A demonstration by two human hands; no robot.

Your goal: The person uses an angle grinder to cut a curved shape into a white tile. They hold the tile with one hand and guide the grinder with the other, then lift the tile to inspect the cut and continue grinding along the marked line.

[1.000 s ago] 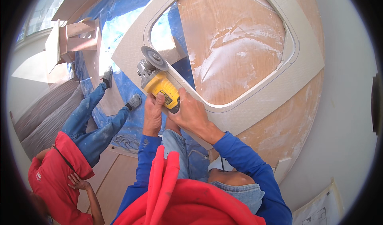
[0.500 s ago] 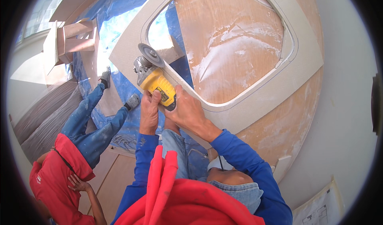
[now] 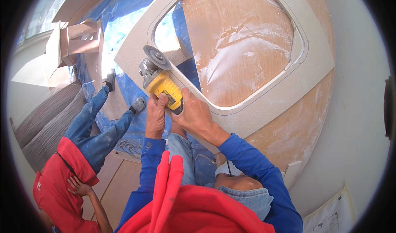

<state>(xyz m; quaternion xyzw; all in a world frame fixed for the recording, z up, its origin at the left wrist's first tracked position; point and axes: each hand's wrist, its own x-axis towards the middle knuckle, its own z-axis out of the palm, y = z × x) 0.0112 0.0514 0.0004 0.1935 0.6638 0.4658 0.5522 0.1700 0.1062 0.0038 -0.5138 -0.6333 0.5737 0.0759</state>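
Note:
Both my hands hold a yellow angle grinder (image 3: 166, 85) with a grey metal head. Its round grey disc (image 3: 157, 57) sits at the far end, over the inner edge of a pale board (image 3: 260, 111). A large rounded opening is cut through that board, with a pencil line running around it. My left hand (image 3: 156, 114) grips the tool's left side, thumb on the body. Around the near end of the grinder my right hand (image 3: 197, 114) is closed. Whether the disc touches the board, I cannot tell.
Below the board lies a dusty plywood sheet (image 3: 235, 68), with blue plastic sheeting (image 3: 136, 2) beside it. On the left stands a co-worker in a red shirt (image 3: 62, 183). Wooden pieces (image 3: 82, 39) stand at the far left. A white wall (image 3: 354, 121) rises on the right.
The grinder and both my hands stay nearly in place. The co-worker's body has shifted very slightly.

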